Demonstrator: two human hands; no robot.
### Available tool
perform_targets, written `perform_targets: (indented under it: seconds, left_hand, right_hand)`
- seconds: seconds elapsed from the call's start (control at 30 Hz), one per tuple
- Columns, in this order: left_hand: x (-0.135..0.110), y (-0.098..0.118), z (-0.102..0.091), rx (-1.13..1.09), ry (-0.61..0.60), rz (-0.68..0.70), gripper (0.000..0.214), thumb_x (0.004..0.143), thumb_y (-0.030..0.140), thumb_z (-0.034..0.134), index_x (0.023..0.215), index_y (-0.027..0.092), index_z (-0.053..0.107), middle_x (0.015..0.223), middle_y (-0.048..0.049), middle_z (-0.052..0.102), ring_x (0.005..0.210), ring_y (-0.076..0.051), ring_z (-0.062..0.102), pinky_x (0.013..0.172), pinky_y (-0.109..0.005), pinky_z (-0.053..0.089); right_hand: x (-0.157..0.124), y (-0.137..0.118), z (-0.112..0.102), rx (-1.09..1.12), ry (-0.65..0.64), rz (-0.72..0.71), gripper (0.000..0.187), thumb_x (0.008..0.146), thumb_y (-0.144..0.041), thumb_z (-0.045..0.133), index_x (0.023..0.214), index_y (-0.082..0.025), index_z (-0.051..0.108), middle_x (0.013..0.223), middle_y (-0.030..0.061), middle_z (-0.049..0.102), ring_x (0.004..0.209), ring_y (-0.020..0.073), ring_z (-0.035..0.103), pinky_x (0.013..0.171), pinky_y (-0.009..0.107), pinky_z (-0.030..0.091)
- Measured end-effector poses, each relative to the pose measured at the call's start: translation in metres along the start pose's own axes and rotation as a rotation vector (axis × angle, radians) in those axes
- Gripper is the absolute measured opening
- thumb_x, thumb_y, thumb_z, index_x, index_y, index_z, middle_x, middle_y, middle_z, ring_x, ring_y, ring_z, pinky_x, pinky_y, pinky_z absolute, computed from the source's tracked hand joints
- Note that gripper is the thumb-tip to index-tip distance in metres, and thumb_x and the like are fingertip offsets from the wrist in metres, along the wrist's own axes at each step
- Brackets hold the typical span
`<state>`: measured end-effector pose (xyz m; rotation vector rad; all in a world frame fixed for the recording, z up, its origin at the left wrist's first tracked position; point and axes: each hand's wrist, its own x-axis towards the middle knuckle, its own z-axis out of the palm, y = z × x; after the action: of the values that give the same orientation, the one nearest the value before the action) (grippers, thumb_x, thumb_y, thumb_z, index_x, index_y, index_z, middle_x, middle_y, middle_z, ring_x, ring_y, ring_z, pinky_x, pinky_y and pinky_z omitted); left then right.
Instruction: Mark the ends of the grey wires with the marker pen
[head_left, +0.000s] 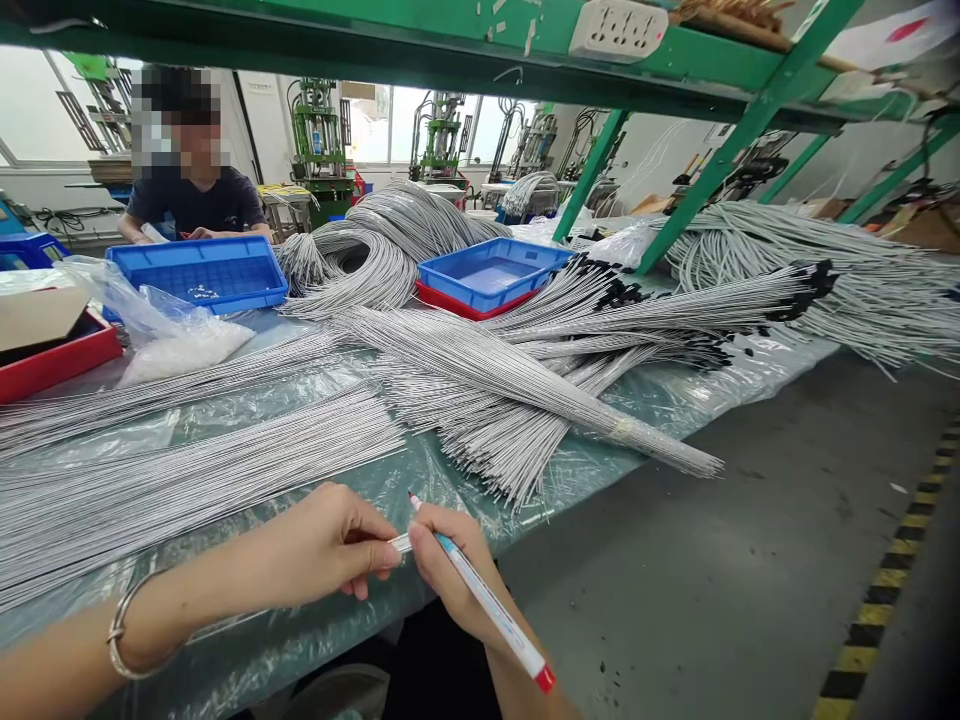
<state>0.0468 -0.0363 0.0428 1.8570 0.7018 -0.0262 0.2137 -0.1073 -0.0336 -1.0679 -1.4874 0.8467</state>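
My left hand [322,545] pinches a few thin grey wires [402,544] by their ends, near the table's front edge. Their length seems to trail left beneath my forearm. In my right hand [454,575] is a white marker pen [499,620] with a red end, its red tip pointing up and away from me. The fingers of my right hand are close to the wire ends; whether they touch them I cannot tell. Just beyond my left hand lies a spread of straight grey wires [225,470]. A thicker wire bundle [540,385] crosses other bundles farther right.
A blue tray [202,300] stands at the back left, and another blue tray [491,290] sits on a red one. Coiled wire [367,265] lies between them. A green shelf frame [720,170] spans overhead. Across the table sits a person [196,205].
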Motion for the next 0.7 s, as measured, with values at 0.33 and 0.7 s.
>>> perform_targets:
  seconds: [0.33, 0.7]
  left_hand:
    - [0.005, -0.001, -0.005, -0.188, 0.025, -0.023, 0.029, 0.084, 0.039, 0.065, 0.073, 0.012, 0.066, 0.064, -0.0015, 0.062, 0.059, -0.012, 0.063, 0.054, -0.017, 0.048]
    - [0.018, -0.003, -0.005, -0.358, 0.047, -0.062, 0.032, 0.077, 0.04, 0.073, 0.073, 0.009, 0.068, 0.057, 0.0003, 0.061, 0.052, -0.009, 0.059, 0.049, -0.016, 0.046]
  right_hand:
    - [-0.012, 0.014, 0.0, -0.109, 0.25, -0.243, 0.029, 0.1, -0.023, 0.041, 0.119, -0.024, 0.063, 0.053, -0.0056, 0.061, 0.046, 0.0101, 0.055, 0.056, 0.023, 0.046]
    - [-0.018, 0.017, 0.01, -0.728, 0.408, -0.55, 0.059, 0.088, -0.003, 0.054, 0.145, -0.014, 0.042, 0.06, 0.0013, 0.056, 0.053, 0.0166, 0.048, 0.052, 0.031, 0.041]
